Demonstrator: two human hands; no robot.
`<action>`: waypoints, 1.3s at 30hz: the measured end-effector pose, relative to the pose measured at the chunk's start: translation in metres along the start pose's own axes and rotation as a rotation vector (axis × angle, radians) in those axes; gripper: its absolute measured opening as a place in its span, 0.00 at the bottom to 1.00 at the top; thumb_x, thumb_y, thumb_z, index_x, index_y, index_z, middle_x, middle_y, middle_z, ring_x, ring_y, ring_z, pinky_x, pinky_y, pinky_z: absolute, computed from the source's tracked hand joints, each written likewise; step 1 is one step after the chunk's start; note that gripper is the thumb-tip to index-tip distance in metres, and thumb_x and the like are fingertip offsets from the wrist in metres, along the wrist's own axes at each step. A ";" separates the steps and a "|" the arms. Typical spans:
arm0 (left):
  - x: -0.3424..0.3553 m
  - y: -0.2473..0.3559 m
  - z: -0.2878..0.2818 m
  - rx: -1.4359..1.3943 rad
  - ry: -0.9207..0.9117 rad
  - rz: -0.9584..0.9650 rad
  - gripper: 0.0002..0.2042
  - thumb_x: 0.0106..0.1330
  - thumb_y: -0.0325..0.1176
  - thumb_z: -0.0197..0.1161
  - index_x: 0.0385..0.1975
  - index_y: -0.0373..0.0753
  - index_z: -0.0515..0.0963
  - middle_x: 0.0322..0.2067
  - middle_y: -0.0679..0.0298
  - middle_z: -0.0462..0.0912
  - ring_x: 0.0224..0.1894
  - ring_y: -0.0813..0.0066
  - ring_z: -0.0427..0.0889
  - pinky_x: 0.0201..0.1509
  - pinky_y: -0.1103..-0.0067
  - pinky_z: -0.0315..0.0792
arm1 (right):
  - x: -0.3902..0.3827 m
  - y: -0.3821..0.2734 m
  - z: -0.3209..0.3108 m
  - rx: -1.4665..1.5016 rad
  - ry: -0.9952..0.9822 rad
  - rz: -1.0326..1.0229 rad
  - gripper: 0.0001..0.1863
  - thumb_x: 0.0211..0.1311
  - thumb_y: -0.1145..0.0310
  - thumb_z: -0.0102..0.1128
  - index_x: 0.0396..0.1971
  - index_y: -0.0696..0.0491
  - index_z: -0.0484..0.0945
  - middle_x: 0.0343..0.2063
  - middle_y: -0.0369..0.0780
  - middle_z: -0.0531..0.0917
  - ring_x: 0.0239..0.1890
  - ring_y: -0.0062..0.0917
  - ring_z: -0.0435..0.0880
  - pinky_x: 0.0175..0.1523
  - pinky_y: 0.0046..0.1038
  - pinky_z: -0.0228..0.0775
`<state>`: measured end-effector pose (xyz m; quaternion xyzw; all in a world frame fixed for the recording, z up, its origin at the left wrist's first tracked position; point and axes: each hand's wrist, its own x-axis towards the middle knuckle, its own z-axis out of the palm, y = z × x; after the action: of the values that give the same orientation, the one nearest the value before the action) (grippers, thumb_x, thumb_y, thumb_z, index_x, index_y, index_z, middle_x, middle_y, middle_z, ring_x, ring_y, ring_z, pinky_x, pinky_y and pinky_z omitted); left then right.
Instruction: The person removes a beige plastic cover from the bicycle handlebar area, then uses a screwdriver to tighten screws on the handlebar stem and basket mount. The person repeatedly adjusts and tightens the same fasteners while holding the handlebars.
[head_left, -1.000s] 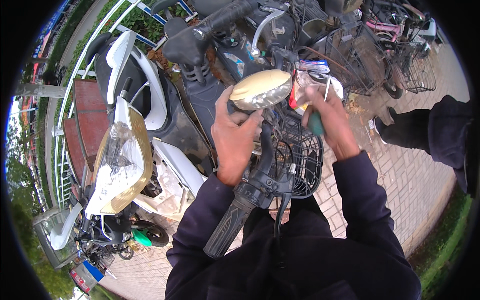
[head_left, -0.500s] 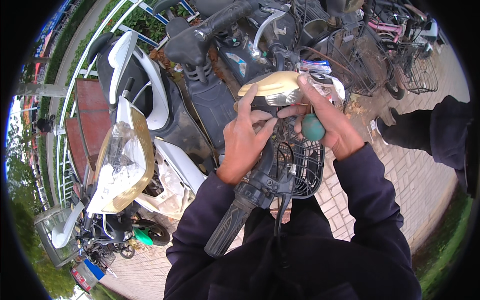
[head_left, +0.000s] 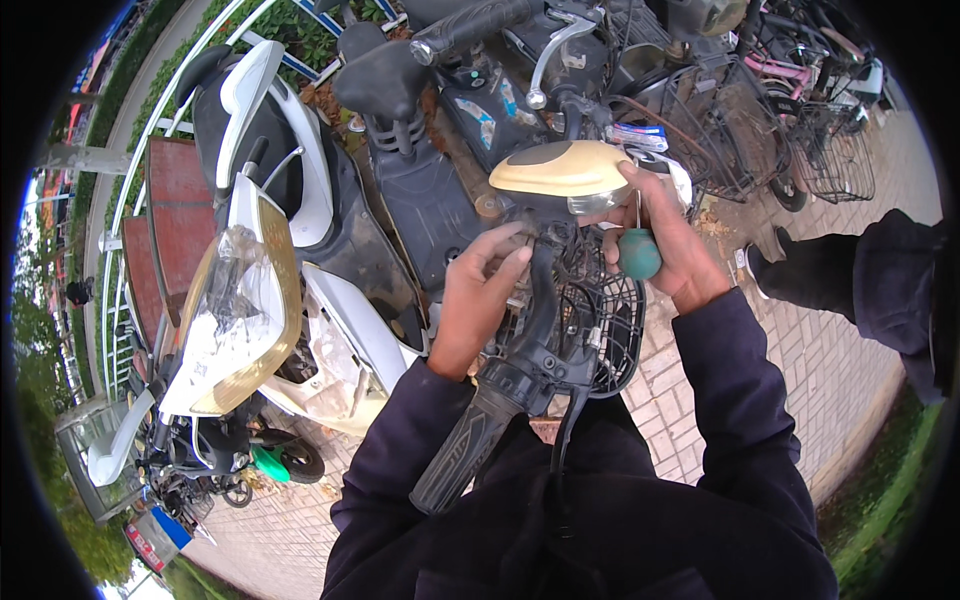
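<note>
My left hand [head_left: 490, 280] has its curved fingers apart beside the black handlebar stem and wiring [head_left: 550, 255], holding nothing visible. My right hand [head_left: 662, 250] grips a tool with a round green handle [head_left: 639, 255] and a thin metal shaft, and its thumb presses the end of a cream lamp housing [head_left: 555, 162] with a clear lens, just above the stem. The handlebar grip [head_left: 450, 460] reaches toward my body, and a black wire basket [head_left: 615, 340] hangs beside it.
A white scooter [head_left: 230, 310] stands at the left by a railing [head_left: 125, 330]. Other scooters and bicycles [head_left: 720, 120] crowd the top, with small packages [head_left: 635, 137] beyond the lamp. Another person's dark-clothed leg [head_left: 830, 270] is at the right on the paving.
My left hand has let go of the lamp and dropped below it. My right hand has moved onto the lamp's right end, which has shifted right, with the green handle below it.
</note>
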<state>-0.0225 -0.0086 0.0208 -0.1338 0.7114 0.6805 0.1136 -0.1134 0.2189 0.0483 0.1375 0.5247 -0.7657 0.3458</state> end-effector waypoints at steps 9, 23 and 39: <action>0.023 0.011 0.009 -0.189 -0.038 -0.092 0.14 0.72 0.36 0.67 0.49 0.32 0.83 0.25 0.76 0.77 0.26 0.91 0.69 0.28 0.86 0.61 | -0.002 0.019 0.002 0.161 -0.113 -0.096 0.32 0.71 0.47 0.59 0.58 0.61 0.73 0.39 0.49 0.85 0.25 0.27 0.84 0.22 0.27 0.74; 0.021 -0.005 0.016 -0.205 0.035 -0.023 0.12 0.69 0.31 0.70 0.45 0.29 0.86 0.33 0.71 0.84 0.36 0.88 0.78 0.39 0.85 0.73 | 0.002 0.053 0.011 -0.251 -0.094 -0.347 0.25 0.63 0.80 0.65 0.58 0.62 0.66 0.43 0.41 0.80 0.29 0.16 0.80 0.30 0.21 0.75; 0.019 -0.020 0.011 0.016 0.047 0.175 0.11 0.67 0.30 0.72 0.42 0.28 0.86 0.37 0.65 0.83 0.39 0.82 0.78 0.44 0.82 0.73 | -0.001 0.057 0.002 -0.506 -0.086 -0.396 0.25 0.58 0.76 0.69 0.55 0.62 0.72 0.39 0.34 0.81 0.31 0.12 0.70 0.36 0.21 0.68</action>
<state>-0.0339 0.0010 -0.0048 -0.0861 0.7283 0.6787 0.0382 -0.0739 0.2052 0.0090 -0.0900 0.6998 -0.6684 0.2353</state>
